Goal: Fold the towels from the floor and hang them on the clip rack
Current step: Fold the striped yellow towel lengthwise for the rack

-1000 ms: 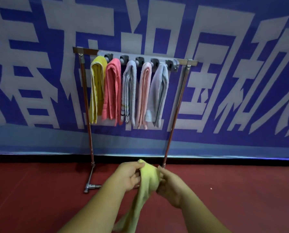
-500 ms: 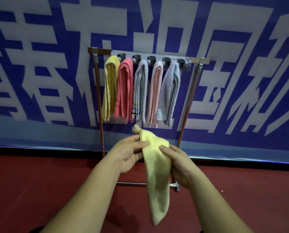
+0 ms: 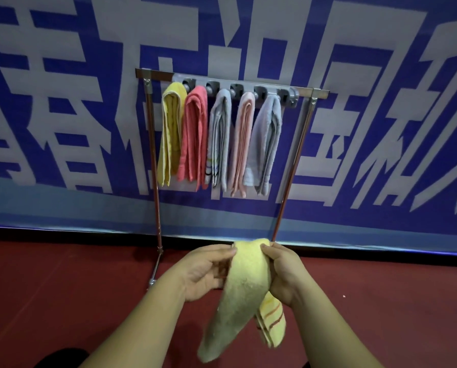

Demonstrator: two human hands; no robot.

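Note:
A pale yellow towel (image 3: 240, 293) with orange stripes at one end hangs folded between my hands, below the rack. My left hand (image 3: 203, 272) pinches its top fold from the left and my right hand (image 3: 283, 272) grips it from the right. The clip rack (image 3: 248, 85) stands against the wall on two thin legs. Several folded towels hang from its clips: yellow (image 3: 170, 134), coral red (image 3: 194, 136), grey striped (image 3: 219, 139), pink (image 3: 242, 142) and light grey (image 3: 266, 142). The rightmost clip (image 3: 288, 96) holds nothing.
A blue banner (image 3: 381, 128) with large white characters covers the wall behind the rack. The floor (image 3: 62, 288) is dark red. The rack's foot bar (image 3: 154, 272) runs along the floor at the left of my hands.
The towel now hangs doubled over, its striped end showing at the right, and my hands have lowered from just under the hanging towels to near the rack's feet.

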